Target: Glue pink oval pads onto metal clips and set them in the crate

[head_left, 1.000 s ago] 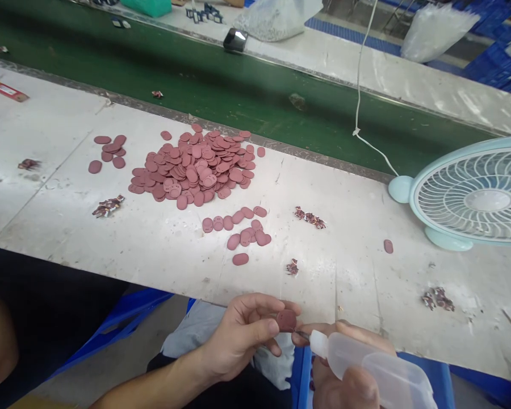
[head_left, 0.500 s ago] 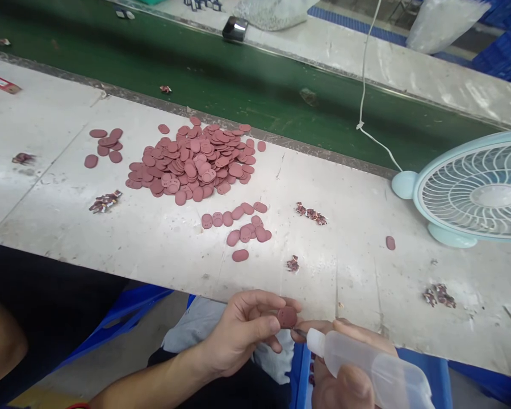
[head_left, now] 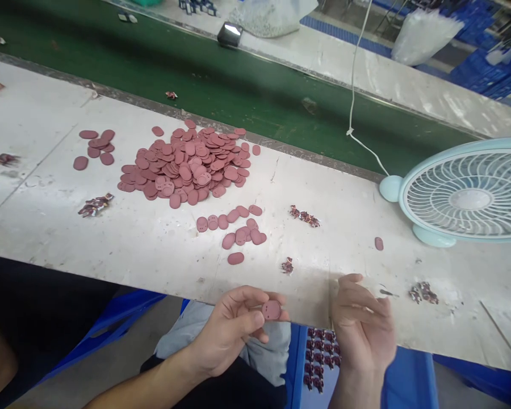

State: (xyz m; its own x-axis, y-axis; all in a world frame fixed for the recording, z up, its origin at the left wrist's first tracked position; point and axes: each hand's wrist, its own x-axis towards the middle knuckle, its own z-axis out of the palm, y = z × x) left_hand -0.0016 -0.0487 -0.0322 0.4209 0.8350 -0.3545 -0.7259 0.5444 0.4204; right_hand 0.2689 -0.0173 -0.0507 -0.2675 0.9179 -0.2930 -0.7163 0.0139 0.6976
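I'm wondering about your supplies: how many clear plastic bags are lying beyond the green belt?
2. One clear bag lies top centre, beyond the green belt; the other bag lies top right, beside blue crates. More may be out of view.

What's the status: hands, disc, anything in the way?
Left hand pinching one red disc at table edge. Right hand half-curled; whether it holds anything, can't tell. Disc pile and fan stand apart; nothing between the hands.

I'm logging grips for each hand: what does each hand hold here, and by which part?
The left hand pinches a small reddish-brown oval disc with holes by its edge, between thumb and fingertips. Whether the right hand holds anything cannot be told.
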